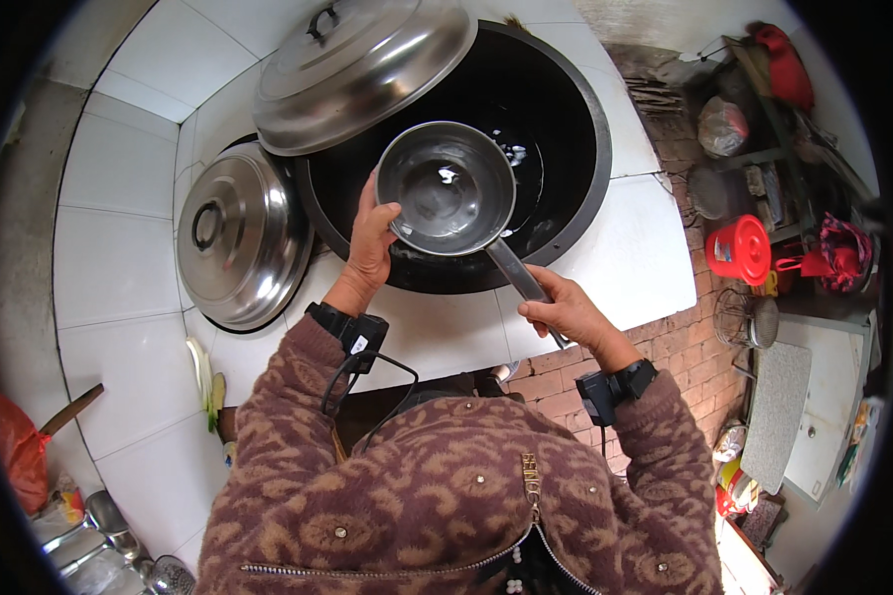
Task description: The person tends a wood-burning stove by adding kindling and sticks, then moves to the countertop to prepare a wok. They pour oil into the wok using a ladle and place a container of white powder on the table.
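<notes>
Both hands hold a large metal water ladle [454,197] over a big black wok [565,186] set in a white-tiled stove. My left hand [372,242] grips the ladle's rim at its left side, thumb over the edge. My right hand [569,305] is closed around its flat handle [521,275]. Inside the bowl a bright reflection shows, seemingly on clear liquid. The wok's bottom also glints, with some liquid in it. A domed steel lid [365,74] leans over the wok's far left rim.
Left of the wok, a second domed lid [238,238] covers another pot. Green onions [207,379] lie by the left tiles; ladles [108,520] sit at lower left. To the right are a brick floor [685,349], a red lidded bucket [738,249] and a cluttered rack [781,171].
</notes>
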Available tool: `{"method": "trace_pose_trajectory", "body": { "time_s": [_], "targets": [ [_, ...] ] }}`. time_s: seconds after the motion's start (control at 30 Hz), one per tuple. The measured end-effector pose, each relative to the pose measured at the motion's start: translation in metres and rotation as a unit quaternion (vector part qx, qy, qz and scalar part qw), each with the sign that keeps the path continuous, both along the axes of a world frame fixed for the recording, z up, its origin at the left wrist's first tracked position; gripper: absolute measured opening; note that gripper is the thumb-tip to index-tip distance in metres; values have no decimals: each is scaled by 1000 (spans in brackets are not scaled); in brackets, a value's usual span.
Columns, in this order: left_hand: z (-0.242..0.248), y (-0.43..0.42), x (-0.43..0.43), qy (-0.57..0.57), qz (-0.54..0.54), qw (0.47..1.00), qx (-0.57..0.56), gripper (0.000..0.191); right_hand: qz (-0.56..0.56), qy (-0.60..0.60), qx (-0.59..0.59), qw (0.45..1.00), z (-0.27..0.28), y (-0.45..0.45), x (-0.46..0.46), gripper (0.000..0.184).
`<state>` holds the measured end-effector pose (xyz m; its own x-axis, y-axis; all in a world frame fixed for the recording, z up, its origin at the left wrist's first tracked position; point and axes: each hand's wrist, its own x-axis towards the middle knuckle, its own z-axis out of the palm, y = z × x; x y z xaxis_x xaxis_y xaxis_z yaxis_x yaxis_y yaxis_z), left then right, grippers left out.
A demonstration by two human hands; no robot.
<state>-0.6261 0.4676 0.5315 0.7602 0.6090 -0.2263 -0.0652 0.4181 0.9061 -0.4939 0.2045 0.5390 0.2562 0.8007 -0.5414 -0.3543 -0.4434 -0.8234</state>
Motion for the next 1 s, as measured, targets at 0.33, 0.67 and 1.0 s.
{"method": "trace_pose_trajectory", "body": {
  "time_s": [0.33,0.67,1.0],
  "targets": [
    [3,-18,-1,-14,-19,1000,2,72,-15,-3,-1,1000,5,-23,-10,56],
    [6,-53,8,-7,-75,997,-19,79,-40,-3,0,999,12,-67,-12,67],
    [-16,-143,31,-28,-179,980,-85,84,-89,61,-10,994,25,-141,-16,70]
  ]
}}
